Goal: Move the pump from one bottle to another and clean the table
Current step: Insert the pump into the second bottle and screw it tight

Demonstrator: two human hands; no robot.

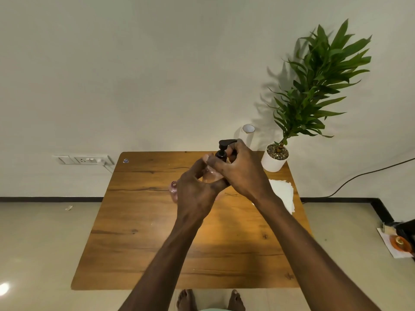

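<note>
A clear bottle stands at the middle of the wooden table, mostly hidden by my hands. My left hand wraps around its body. A black pump sits at the bottle's neck, and my right hand is closed around the pump's collar from the right. A pink bottle with an open neck stands just left of my left hand, partly hidden behind it.
A white pot with a green plant stands at the table's far right corner. A stack of white paper napkins lies near the right edge. A white roll stands behind the table. A small sticker marks the far left corner.
</note>
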